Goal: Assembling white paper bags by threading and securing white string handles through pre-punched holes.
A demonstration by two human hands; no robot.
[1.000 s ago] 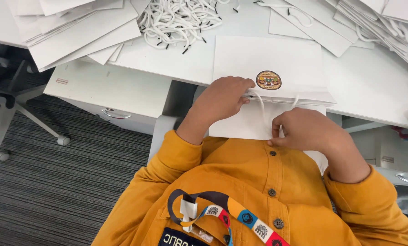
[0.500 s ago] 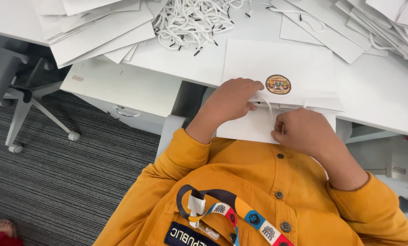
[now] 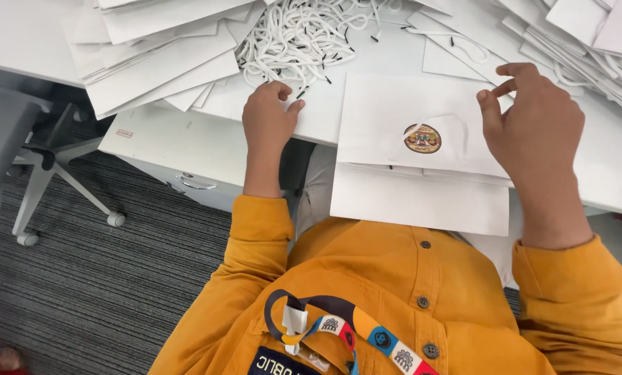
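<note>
White worktop (image 3: 19, 42) crowded with stacked white paper bags (image 3: 158, 55), left hand (image 3: 268, 114) fingers curled, empty, touching cord pile (image 3: 304, 35), right hand (image 3: 533, 121) loosely open above flat paper bag (image 3: 401, 118), bag overhanging worktop's near edge toward lap, holding nothing.

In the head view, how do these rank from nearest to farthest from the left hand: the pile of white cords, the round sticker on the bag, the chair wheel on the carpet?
From the left hand:
1. Pile of white cords, just above the fingers.
2. Round sticker, to the right, on the white bag.
3. Chair wheel, lower left, on the carpet.
</note>
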